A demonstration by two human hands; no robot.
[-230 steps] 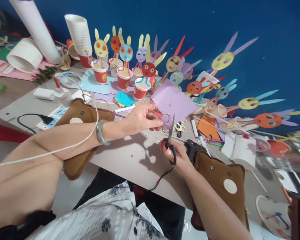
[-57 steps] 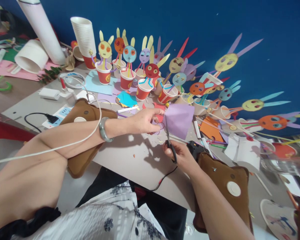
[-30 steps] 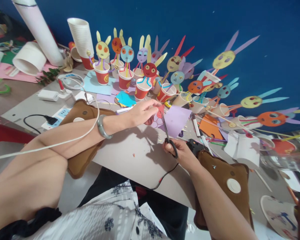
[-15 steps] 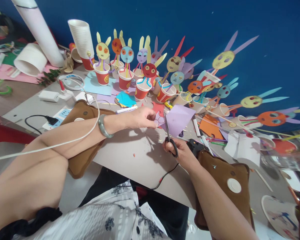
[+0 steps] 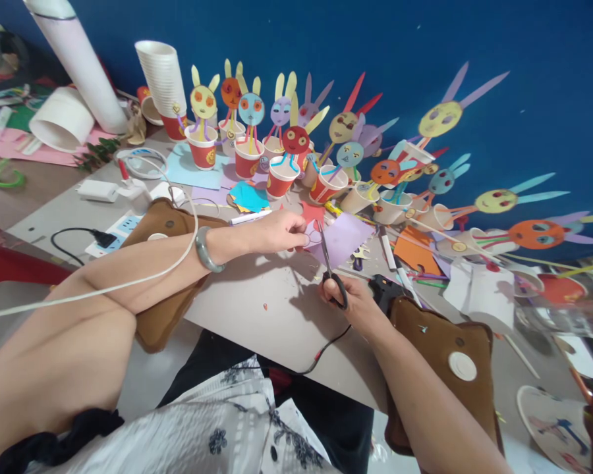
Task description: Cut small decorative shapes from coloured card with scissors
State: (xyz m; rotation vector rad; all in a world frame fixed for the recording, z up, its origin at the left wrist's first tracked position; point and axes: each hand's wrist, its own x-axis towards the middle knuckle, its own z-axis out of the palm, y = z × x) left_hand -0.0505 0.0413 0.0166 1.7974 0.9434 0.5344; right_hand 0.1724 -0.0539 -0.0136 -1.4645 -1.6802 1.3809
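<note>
My left hand (image 5: pixel 284 232), with a grey-green bangle at the wrist, pinches the left edge of a purple sheet of paper (image 5: pixel 346 238). Drawn outlines show on the paper beside my fingertips. My right hand (image 5: pixel 348 297) is closed round the black handles of the scissors (image 5: pixel 332 280), whose blades point away from me and lie at the purple paper, just right of my left fingers. Red paper (image 5: pixel 313 212) lies behind the purple sheet.
Paper cups with rabbit-faced figures line the blue wall, including a red cup (image 5: pixel 202 155). Two brown cushions (image 5: pixel 449 388) lie at the table edge. A black glue gun (image 5: pixel 386 289), an orange sheet (image 5: pixel 415 250), markers and a power strip (image 5: pixel 123 230) lie around.
The purple paper has swung down and left and lies flatter. The scissors have shifted slightly left with my right hand. My left hand has barely moved.
</note>
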